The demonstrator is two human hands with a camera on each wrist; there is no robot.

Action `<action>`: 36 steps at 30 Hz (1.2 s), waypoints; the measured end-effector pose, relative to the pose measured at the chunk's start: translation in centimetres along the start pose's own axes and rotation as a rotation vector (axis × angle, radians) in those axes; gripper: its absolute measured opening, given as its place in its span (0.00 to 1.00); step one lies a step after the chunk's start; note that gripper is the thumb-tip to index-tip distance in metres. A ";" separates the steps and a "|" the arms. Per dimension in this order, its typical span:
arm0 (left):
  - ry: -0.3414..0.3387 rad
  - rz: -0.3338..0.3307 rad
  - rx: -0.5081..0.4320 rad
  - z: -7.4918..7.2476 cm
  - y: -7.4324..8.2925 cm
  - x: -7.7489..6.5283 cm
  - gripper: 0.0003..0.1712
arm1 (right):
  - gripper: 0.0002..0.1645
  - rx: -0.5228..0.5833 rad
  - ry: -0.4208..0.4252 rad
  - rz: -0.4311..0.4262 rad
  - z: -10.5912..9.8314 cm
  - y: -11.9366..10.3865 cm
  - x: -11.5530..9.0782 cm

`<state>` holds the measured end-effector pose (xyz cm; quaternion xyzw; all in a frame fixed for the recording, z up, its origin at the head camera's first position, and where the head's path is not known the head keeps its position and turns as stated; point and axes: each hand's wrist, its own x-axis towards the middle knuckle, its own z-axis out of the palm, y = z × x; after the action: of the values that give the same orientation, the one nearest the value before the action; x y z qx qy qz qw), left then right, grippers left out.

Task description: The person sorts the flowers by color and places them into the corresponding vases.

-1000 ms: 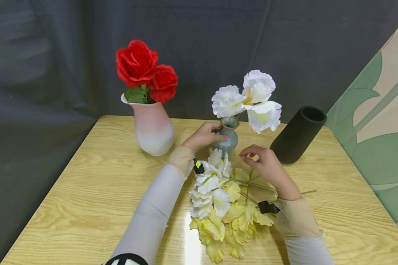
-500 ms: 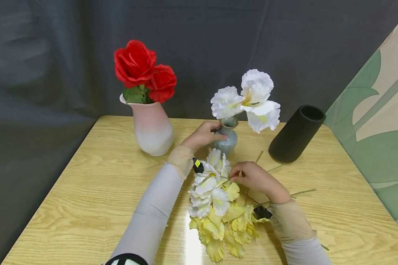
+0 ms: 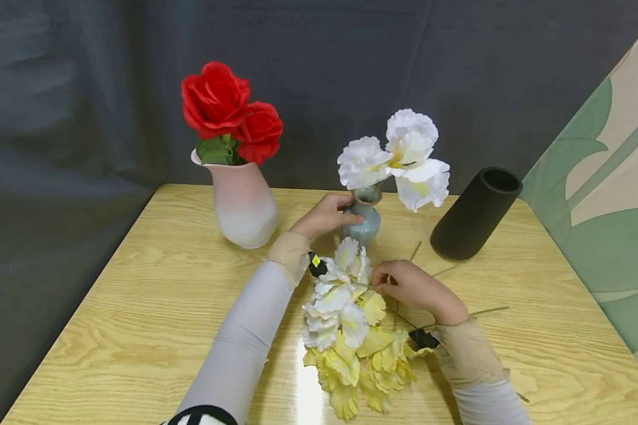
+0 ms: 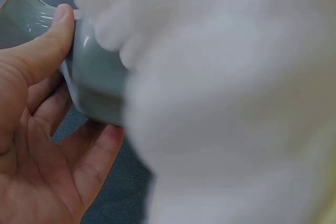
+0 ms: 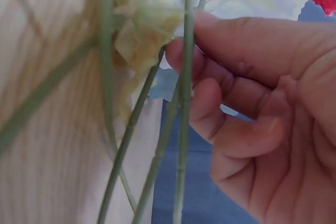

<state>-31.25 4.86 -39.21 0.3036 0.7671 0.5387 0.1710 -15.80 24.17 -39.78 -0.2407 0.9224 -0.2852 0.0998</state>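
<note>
A small blue-grey vase (image 3: 370, 224) stands towards the back of the table, a white artificial iris (image 3: 413, 141) in its mouth. My left hand (image 3: 323, 217) grips its body from the left, thumb across the front; the left wrist view shows the glazed side of the vase (image 4: 97, 77) and spread fingers beneath. Nearer me, white irises (image 3: 332, 301) lie piled above yellow flowers (image 3: 364, 372). Over this pile, my right hand (image 3: 417, 289) pinches a green flower stem (image 5: 184, 108) between thumb and forefinger, just below the blooms. White petals blur much of the left wrist view.
A pink-and-white vase (image 3: 244, 206) with two red roses (image 3: 218, 100) is at the back left. A black cylindrical vase (image 3: 473, 215) stands at the back right. Loose stems (image 3: 489, 310) reach rightwards across the wooden table (image 3: 138, 342). Dark cloth (image 3: 319, 77) hangs behind.
My right hand came down from beside the blue-grey vase to the flower pile and took a stem, then shifted slightly. My left hand stays on the vase.
</note>
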 end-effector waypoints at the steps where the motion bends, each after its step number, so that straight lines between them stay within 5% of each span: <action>1: 0.000 0.000 -0.002 0.0 0.0 0.0 0.25 | 0.06 0.006 -0.001 -0.003 -0.1 0.0 -0.1; 19: 0.006 0.024 0.033 0.1 0.0 0.0 0.24 | 0.03 -0.006 0.091 -0.027 -2.1 0.5 -1.6; 36: -0.007 -0.019 0.018 0.0 0.0 0.3 0.23 | 0.12 -0.067 0.350 -0.204 -3.4 -0.5 -2.5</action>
<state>-31.46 5.02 -39.22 0.2998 0.7740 0.5292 0.1761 -14.51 26.68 -36.61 -0.2830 0.9053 -0.3006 -0.0996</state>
